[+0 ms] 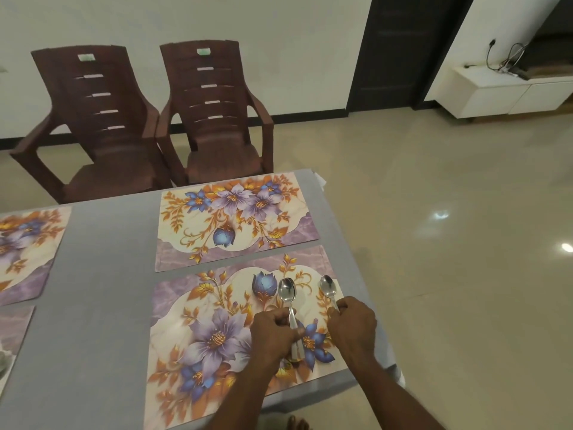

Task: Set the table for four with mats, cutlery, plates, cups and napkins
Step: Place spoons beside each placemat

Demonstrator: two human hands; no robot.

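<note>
Cutlery step: the left hand (273, 332) gripped bunched spoons (287, 294), the right hand (352, 324) pinched one spoon (328, 287), probably due for the near mat (198, 308) at its 3 o'clock edge.

Four floral mats are lying flat on the grey desk (102, 274). The near mat (217, 330) is sitting at the desk's right end, purple and blue flowers with orange leaves on cream. The far mat (235, 218) is lying just beyond it, edges nearly touching. Two more mats (28, 249) are showing partly at the left edge. A bunch of steel spoons (287, 297) is pointing bowl-away over the near mat, and a single spoon (328, 288) is angling beside it near the mat's right edge.
</note>
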